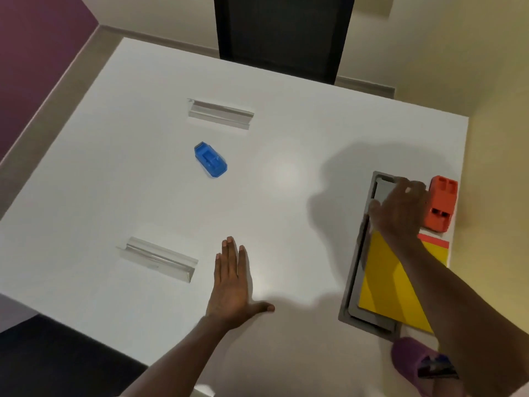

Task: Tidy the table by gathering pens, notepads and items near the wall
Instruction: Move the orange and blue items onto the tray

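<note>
A yellow notepad (392,285) lies at the table's right edge, next to the wall, partly over a grey recessed panel (353,270). Beyond it stands an orange plastic item (439,203). My right hand (398,210) rests palm down on the panel's far end, fingers spread, touching the orange item's left side without holding anything. A blue plastic item (210,159) lies alone mid-table. My left hand (232,285) lies flat on the white table (114,181), open. A purple cup-like holder (415,362) with dark contents sits at the near right corner.
Two shallow metal-lined slots are cut into the tabletop, one at the far middle (220,113) and one at the near left (159,257). A black chair (280,35) stands at the far edge. The cream wall (501,138) runs along the right side.
</note>
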A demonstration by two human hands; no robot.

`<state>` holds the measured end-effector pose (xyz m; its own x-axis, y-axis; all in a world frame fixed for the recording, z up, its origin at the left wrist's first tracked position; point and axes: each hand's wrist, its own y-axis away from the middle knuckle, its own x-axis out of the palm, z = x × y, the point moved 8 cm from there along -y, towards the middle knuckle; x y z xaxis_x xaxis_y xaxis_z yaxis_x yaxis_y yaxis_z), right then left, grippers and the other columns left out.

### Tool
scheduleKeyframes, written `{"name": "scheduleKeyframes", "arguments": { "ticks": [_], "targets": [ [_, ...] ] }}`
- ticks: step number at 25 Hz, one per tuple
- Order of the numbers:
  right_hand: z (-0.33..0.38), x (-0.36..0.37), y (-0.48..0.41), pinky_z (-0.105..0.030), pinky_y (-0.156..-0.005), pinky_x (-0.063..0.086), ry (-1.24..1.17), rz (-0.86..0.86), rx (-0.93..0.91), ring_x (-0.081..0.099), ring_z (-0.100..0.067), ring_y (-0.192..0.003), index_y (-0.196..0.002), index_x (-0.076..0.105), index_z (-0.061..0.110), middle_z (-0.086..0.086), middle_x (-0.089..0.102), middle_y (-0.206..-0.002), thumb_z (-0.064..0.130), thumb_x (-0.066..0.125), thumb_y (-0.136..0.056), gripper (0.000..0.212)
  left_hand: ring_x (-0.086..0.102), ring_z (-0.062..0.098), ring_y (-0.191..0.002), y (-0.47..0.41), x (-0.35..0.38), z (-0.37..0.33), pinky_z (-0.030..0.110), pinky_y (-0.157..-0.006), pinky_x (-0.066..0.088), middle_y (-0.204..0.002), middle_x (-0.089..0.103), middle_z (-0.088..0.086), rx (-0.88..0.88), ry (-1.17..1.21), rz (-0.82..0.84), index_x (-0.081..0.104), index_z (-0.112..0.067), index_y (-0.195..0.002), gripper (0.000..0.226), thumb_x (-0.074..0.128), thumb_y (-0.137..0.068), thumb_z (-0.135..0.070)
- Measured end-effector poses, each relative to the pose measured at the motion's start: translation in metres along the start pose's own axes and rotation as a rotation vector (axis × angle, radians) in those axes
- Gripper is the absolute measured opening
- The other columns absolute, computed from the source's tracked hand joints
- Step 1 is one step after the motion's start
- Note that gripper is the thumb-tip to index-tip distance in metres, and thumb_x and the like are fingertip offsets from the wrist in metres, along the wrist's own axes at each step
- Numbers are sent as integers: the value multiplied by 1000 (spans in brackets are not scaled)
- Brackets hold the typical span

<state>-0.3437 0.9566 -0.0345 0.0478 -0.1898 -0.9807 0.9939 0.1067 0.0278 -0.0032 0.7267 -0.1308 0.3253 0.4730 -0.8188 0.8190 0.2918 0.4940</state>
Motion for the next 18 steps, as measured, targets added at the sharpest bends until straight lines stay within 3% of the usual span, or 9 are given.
{"name": "scheduleKeyframes", "arguments": {
  "ticks": [4,6,10,15,18],
  "targets": [
    [116,39,24,-51,-90,56,-193,199,-270,44,-37,-134,-140,49,11,-18,49,-138,29,73,-90,58,-36,41,-159,7,7,21,66,-133,0,-170,-40,23,16,-1,65,-26,-6,-165,172,46,-52,-115],
    [170,58,31,-47,-86,55,-204,282,-386,45,-33,-132,-142,48,14,-14,49,-137,32,73,-92,59,-41,42,-156,2,8,22,69,-132,-3,-167,-44,24,25,-25,92,-31,-6,-162,176,43,-49,-117],
    [264,89,37,-45,-94,50,-224,425,-547,45,-30,-134,-144,45,16,-11,50,-139,38,72,-93,62,-45,46,-153,-5,9,18,68,-130,-10,-163,-47,28,46,-55,113,-34,-4,-160,184,52,-41,-114],
    [351,110,54,-40,-88,50,-220,432,-719,50,-27,-128,-146,44,16,-9,52,-136,39,73,-93,65,-42,49,-154,-5,12,22,69,-130,-8,-166,-40,31,29,-65,88,-30,-2,-161,187,63,-39,-108],
    [381,120,59,-44,-89,56,-202,416,-776,52,-28,-121,-143,44,14,-10,53,-131,38,73,-92,63,-33,51,-158,-6,14,26,69,-131,-5,-170,-31,33,36,-50,54,-22,0,-164,188,64,-37,-108]
  ]
}}
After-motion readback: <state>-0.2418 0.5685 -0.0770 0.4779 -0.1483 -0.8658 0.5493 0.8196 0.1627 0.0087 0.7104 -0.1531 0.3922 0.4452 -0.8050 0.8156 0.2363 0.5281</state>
